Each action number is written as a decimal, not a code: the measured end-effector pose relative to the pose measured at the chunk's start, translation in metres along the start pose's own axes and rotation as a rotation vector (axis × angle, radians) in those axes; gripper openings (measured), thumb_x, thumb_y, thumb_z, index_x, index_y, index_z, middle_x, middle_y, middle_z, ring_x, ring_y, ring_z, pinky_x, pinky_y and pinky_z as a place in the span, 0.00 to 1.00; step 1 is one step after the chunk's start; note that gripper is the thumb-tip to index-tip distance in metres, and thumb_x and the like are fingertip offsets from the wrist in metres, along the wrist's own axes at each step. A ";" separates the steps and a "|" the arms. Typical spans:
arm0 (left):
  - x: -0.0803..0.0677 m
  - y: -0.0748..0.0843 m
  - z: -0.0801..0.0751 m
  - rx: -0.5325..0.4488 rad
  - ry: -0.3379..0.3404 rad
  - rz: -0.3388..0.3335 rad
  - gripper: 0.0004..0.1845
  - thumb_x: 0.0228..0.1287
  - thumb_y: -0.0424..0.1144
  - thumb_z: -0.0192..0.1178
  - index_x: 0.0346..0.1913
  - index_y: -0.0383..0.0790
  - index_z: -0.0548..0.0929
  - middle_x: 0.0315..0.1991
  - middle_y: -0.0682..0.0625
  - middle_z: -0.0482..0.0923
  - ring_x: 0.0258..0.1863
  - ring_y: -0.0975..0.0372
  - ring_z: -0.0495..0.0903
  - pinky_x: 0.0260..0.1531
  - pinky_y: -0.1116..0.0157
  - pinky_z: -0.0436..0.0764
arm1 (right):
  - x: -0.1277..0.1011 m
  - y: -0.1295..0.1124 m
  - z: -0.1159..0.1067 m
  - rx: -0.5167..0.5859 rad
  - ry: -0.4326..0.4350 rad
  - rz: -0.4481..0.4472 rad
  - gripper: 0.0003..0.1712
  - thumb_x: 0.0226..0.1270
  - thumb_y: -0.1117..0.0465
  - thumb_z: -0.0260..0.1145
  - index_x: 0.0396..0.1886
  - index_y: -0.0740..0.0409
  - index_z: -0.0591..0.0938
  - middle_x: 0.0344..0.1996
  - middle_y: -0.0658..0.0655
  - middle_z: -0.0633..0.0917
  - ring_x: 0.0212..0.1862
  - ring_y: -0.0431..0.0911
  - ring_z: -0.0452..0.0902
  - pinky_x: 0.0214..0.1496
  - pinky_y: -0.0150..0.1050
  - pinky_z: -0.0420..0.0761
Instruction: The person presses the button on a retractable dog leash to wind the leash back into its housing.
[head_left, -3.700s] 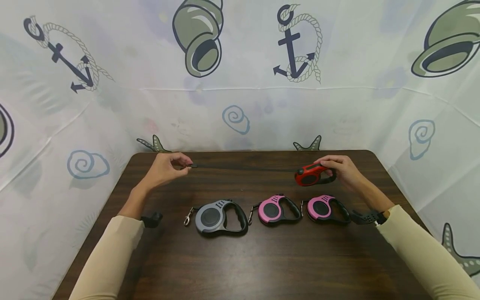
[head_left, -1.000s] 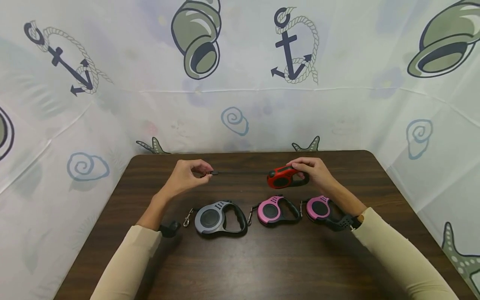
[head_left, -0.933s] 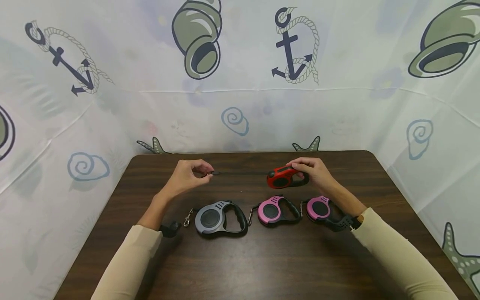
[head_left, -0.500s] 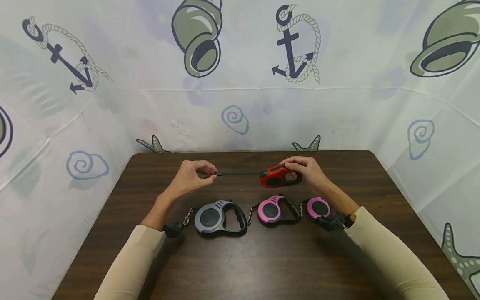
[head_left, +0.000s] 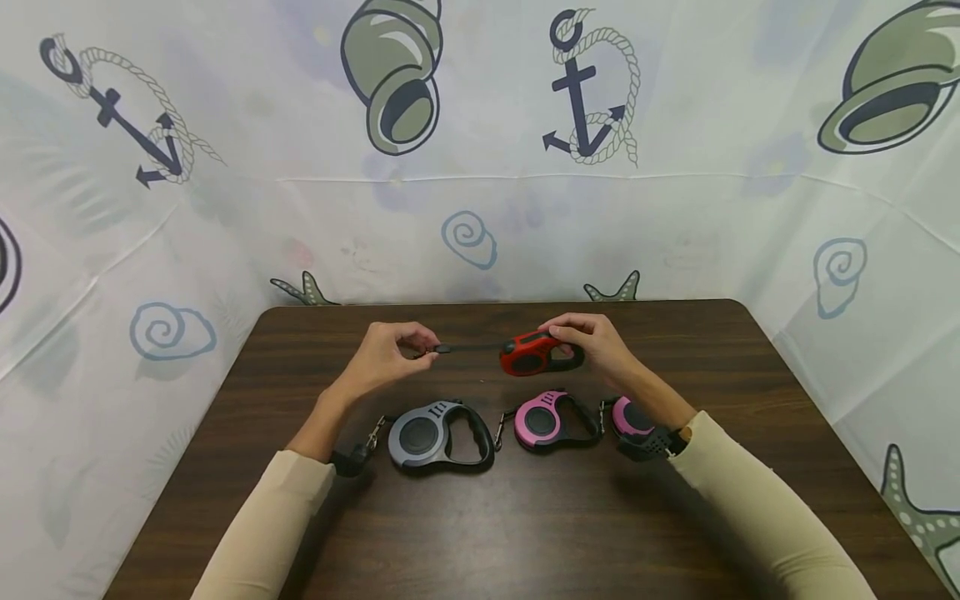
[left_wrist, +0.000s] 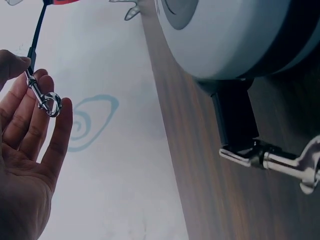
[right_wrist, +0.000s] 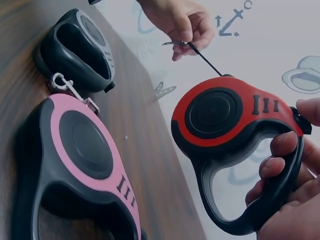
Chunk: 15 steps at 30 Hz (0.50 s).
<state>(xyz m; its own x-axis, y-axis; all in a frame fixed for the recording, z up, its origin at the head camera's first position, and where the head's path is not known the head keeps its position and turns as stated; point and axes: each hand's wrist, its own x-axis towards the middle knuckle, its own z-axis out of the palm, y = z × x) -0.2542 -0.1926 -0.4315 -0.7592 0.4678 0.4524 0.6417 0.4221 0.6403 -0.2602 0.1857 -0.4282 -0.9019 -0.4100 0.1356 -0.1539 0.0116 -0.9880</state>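
My right hand (head_left: 592, 342) grips the black handle of a red retractable leash (head_left: 534, 355) (right_wrist: 225, 120), held above the dark wooden table (head_left: 525, 517). Its short black cord (head_left: 468, 347) runs left to a metal clip (left_wrist: 44, 98) pinched in my left hand (head_left: 393, 354) between thumb and fingers. In the right wrist view my right fingers (right_wrist: 280, 165) curl through the handle loop. Below the hands, a grey leash (head_left: 431, 435), a pink leash (head_left: 551, 421) and a second pink leash (head_left: 630, 414), partly hidden by my right wrist, lie in a row.
A printed curtain (head_left: 480, 150) with anchors and shells surrounds the table on three sides. The grey leash's metal clip (left_wrist: 280, 160) lies on the wood near my left wrist. Bare wood stretches in front of the row of leashes.
Both hands have drawn together: the red leash moved left toward my left hand, and the stretched cord between them has become much shorter.
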 end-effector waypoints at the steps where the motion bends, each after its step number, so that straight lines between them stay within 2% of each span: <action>1: 0.000 0.000 0.001 0.000 0.001 0.001 0.08 0.59 0.27 0.75 0.41 0.38 0.90 0.33 0.53 0.90 0.31 0.65 0.86 0.35 0.55 0.88 | 0.000 0.000 0.002 0.005 -0.002 0.002 0.20 0.80 0.62 0.63 0.59 0.76 0.82 0.37 0.50 0.84 0.34 0.46 0.71 0.45 0.39 0.73; 7: 0.002 0.000 0.004 -0.011 0.004 0.018 0.08 0.59 0.27 0.75 0.40 0.39 0.90 0.32 0.53 0.89 0.30 0.65 0.86 0.35 0.52 0.88 | 0.002 0.003 0.009 0.038 -0.004 0.003 0.18 0.80 0.63 0.63 0.58 0.75 0.83 0.41 0.51 0.86 0.34 0.46 0.71 0.41 0.36 0.73; 15: 0.005 0.000 0.009 -0.033 0.006 0.029 0.08 0.59 0.27 0.74 0.41 0.36 0.90 0.33 0.52 0.90 0.30 0.65 0.87 0.35 0.55 0.89 | 0.007 0.004 0.020 0.072 -0.017 -0.001 0.19 0.79 0.63 0.63 0.58 0.76 0.82 0.43 0.51 0.87 0.35 0.46 0.71 0.40 0.35 0.74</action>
<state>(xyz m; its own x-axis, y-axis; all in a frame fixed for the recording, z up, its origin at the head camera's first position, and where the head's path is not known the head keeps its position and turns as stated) -0.2566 -0.1833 -0.4346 -0.7413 0.4745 0.4746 0.6594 0.3830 0.6469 -0.2594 0.1646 -0.4327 -0.8946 -0.4258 0.1359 -0.1248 -0.0540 -0.9907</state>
